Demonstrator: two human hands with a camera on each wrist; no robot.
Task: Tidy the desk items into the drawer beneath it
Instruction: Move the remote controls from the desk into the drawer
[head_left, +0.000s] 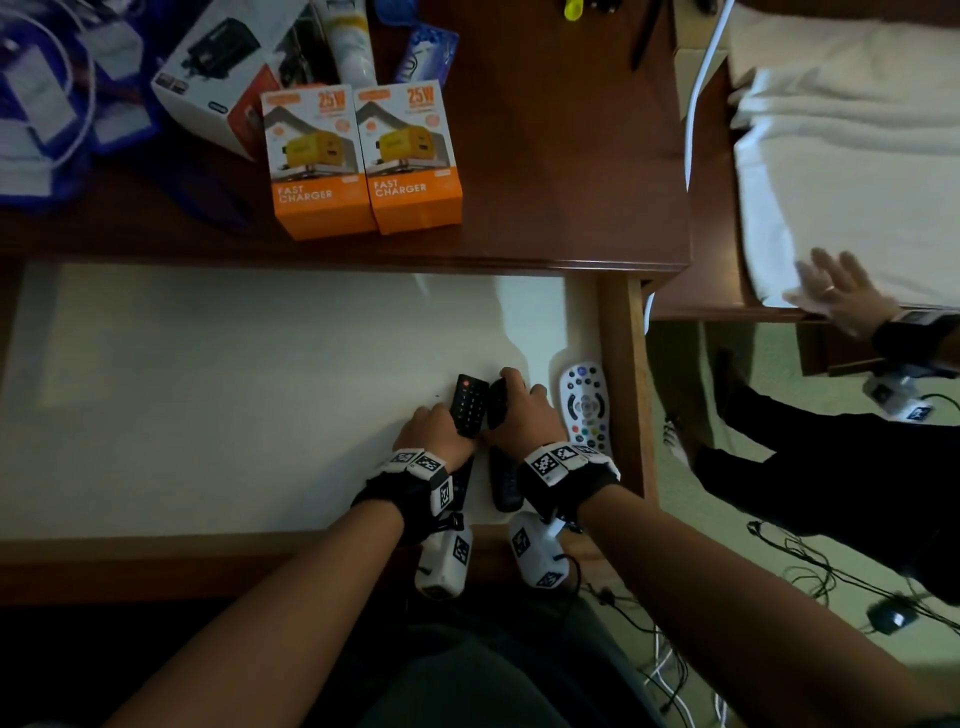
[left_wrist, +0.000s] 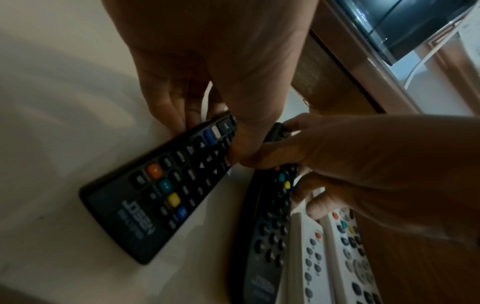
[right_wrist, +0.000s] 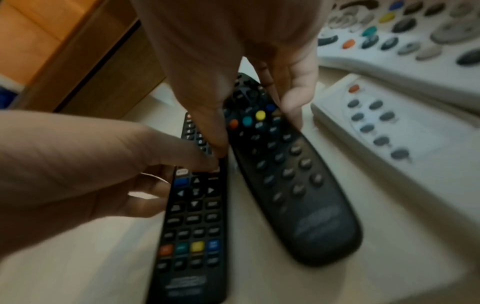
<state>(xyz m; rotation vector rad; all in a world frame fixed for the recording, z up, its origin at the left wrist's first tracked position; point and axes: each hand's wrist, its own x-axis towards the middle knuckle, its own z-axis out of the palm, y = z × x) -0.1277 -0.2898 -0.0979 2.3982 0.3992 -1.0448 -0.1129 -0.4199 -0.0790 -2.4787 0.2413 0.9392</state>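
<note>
The drawer (head_left: 208, 389) under the desk is pulled out, showing its white floor. Both my hands are low in its right end. My left hand (head_left: 441, 421) (left_wrist: 207, 135) grips a flat black remote (head_left: 470, 410) (left_wrist: 155, 195) (right_wrist: 192, 226) between thumb and fingers. My right hand (head_left: 519, 400) (right_wrist: 257, 133) grips a rounded black remote (head_left: 498, 402) (left_wrist: 267, 236) (right_wrist: 298, 185) just beside it. Both remotes lie close to the drawer floor, nearly parallel. Two white remotes (left_wrist: 309, 257) (left_wrist: 348, 246) (right_wrist: 376, 123) lie against the drawer's right wall (head_left: 623, 389).
On the desk top stand two orange charger boxes (head_left: 317, 161) (head_left: 410, 156), a white box (head_left: 223, 73), a white tube (head_left: 350, 41) and a blue bag with cables (head_left: 52, 104). Another person's hand (head_left: 836, 296) rests by the bed at the right. Cables (head_left: 831, 597) lie on the floor.
</note>
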